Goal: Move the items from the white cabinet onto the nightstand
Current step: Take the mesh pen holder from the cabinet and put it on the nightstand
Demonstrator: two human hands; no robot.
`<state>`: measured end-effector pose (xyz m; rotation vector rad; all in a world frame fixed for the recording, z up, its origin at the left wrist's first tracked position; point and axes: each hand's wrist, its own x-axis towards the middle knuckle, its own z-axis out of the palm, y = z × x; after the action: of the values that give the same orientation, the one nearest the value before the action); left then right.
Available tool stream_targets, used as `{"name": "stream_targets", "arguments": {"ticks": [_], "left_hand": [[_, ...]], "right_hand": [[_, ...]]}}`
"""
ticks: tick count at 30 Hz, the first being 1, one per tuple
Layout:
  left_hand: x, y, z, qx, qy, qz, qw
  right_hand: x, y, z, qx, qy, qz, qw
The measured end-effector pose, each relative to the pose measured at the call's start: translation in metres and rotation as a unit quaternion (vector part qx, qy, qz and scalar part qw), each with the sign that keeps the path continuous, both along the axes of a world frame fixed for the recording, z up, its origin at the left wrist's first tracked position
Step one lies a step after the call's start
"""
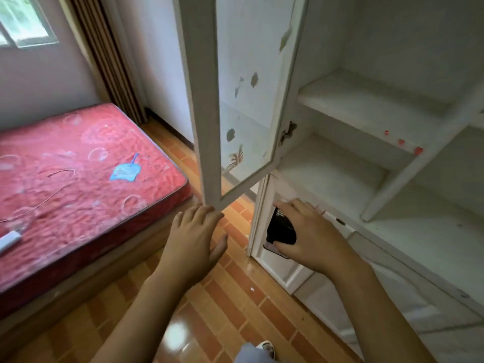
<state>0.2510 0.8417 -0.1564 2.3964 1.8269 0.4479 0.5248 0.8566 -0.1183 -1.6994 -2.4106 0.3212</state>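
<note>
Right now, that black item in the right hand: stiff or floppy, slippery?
Likely stiff: the black item keeps flat faces and straight edges in the right hand's grip. Probably light, since one hand carries it. Its surface looks smooth, so possibly slippery; blur hides detail.

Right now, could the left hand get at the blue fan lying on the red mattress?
Probably yes. The left hand rests open against the bottom corner of the cabinet door and holds nothing. The blue fan lies uncovered on the mattress, though it may take a step and a lean.
</note>
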Motion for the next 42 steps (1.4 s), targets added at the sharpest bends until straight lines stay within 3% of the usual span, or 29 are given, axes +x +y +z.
{"name": "stream_targets", "arguments": {"ticks": [10, 17, 23, 32, 37, 42], "left_hand": [[-0.155, -0.164, -0.004, 0.007, 0.0, 0.147, 0.989], [-0.259, -0.292, 0.005, 0.019, -0.011, 0.31, 0.951], [-0.321, -0.397, 0.007, 0.048, -0.022, 0.447, 0.893], [-0.382, -0.54, 0.004, 0.055, -0.024, 0.627, 0.777], [-0.418, -0.589, 0.003, 0.037, -0.005, 0.696, 0.717], [-0.471, -0.606, -0.001, 0.021, -0.001, 0.732, 0.681]], "right_hand": [[-0.165, -0.095, 0.01, 0.023, 0.005, 0.129, 0.991], [-0.306, -0.147, 0.019, 0.027, 0.019, 0.276, 0.961], [-0.422, -0.191, 0.03, 0.03, 0.016, 0.419, 0.907], [-0.587, -0.266, 0.025, 0.023, 0.002, 0.6, 0.799], [-0.674, -0.295, 0.015, 0.007, 0.012, 0.668, 0.744], [-0.754, -0.304, 0.005, -0.002, 0.02, 0.708, 0.706]]}}
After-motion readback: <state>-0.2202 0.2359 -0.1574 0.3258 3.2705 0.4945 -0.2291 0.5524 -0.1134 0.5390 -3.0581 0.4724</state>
